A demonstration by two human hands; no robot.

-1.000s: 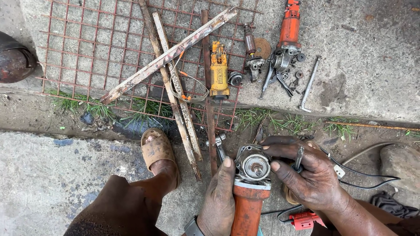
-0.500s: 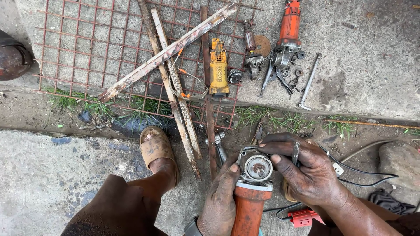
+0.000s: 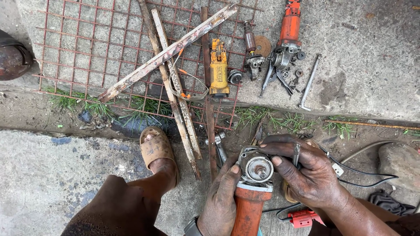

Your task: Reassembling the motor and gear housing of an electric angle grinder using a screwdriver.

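Orange-bodied angle grinder (image 3: 252, 192) at six o'clock, bare grey gear head and spindle upward, left hand (image 3: 218, 199) wrapped around its neck, right hand (image 3: 308, 172) pinching the head's rim

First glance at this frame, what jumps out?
Bottom centre, the left hand and right hand grip an orange angle grinder, its bare gear head facing up. Up top, a rusty wire mesh under crossed metal bars, with a yellow tool body and a second orange grinder in pieces beside it.

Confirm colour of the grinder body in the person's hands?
Orange, on the grinder body; head view shows it.
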